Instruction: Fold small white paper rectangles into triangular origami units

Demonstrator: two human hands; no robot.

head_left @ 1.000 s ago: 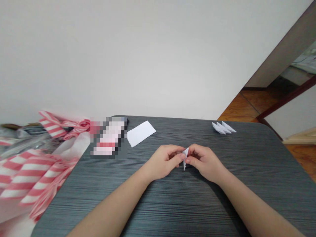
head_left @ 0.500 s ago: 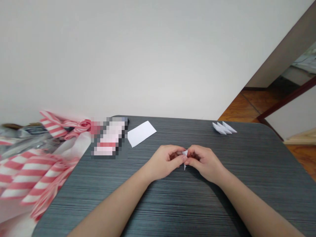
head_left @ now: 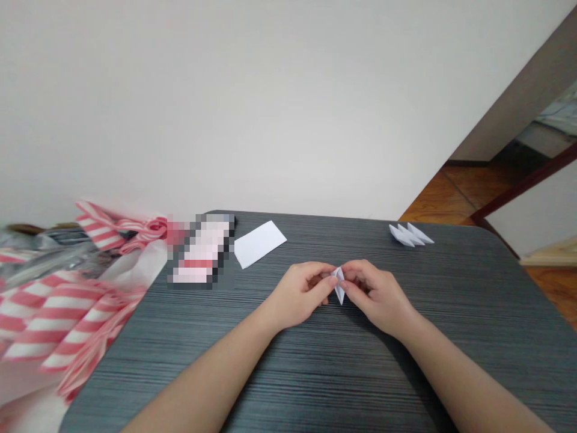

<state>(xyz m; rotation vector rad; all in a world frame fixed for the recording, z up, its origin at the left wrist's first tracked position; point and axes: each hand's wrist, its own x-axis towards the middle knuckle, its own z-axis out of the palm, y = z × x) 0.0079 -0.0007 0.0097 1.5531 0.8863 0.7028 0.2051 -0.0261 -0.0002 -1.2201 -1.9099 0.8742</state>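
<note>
While the left hand and right hand pinch a small folded paper between them over the middle of the table, a white paper slip lies near the far edge and folded paper pieces sit toward the far right corner

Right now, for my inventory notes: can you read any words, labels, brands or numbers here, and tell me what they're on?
None can be read: the pixelated pink-and-white object is too blurred, and the small folded white paper piece, white paper rectangle and red-and-white striped plastic show no lettering.
</note>
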